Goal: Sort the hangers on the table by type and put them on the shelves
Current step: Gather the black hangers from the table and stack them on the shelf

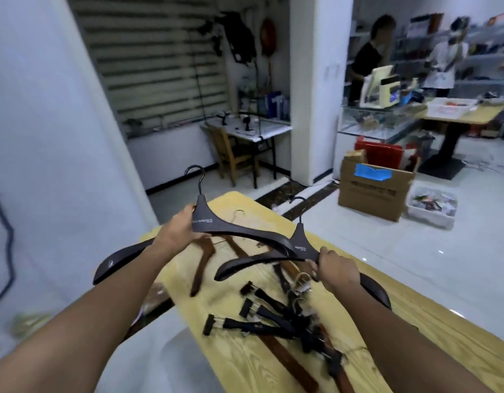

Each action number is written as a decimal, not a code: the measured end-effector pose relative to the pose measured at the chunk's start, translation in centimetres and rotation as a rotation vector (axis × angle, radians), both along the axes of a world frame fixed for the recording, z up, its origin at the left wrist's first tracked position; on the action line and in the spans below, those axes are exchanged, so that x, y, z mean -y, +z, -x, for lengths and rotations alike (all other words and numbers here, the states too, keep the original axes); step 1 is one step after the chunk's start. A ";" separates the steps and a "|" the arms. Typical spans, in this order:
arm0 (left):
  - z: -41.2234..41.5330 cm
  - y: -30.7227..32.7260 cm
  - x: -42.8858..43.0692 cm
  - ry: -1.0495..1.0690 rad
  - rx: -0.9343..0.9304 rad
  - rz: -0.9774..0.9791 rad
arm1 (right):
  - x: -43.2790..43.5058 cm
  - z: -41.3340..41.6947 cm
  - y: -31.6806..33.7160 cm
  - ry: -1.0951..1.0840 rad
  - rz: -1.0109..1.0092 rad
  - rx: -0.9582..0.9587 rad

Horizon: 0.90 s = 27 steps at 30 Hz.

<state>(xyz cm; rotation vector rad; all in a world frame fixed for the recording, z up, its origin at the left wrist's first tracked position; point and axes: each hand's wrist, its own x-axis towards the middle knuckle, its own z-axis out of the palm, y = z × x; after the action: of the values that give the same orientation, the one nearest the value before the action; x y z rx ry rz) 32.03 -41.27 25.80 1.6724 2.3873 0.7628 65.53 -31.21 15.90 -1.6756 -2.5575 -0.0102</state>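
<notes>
- One dark hanger point(205, 222), hook up, is held above the table point(233, 355) by the left hand point(175, 229), fingers curled round its neck.
- A second dark hanger point(300, 246) overlaps it, its shoulder gripped in the right hand point(335, 268).
- Brown wooden hangers point(202, 262) and black clip hangers point(273, 316) lie on the table below.

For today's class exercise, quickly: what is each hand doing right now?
Left hand: holding a dark hanger near its neck.
Right hand: holding a second dark hanger.
</notes>
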 end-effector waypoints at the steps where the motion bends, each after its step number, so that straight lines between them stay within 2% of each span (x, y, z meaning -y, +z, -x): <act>1: 1.7 0.4 1.6 0.047 -0.006 -0.004 | 0.0 1.9 0.4 0.038 -0.009 0.010; 9: 14.5 1.3 15.0 0.368 -0.069 0.023 | 2.0 18.0 1.6 0.339 -0.088 0.046; 14: 20.7 1.2 23.9 0.556 -0.009 0.061 | 4.8 28.6 3.1 0.540 -0.112 0.058; 19: 24.9 1.5 31.1 0.716 0.017 0.059 | 8.6 37.7 4.1 0.751 -0.166 0.059; 27: 29.0 2.1 40.8 0.884 0.007 0.025 | 15.1 50.5 4.3 0.950 -0.180 0.014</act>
<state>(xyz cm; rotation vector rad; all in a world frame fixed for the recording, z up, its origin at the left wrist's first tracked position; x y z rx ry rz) 3.03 -82.07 27.86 0.5191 3.0784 0.8004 15.04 -46.28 20.20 -0.2978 -2.9602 -0.1796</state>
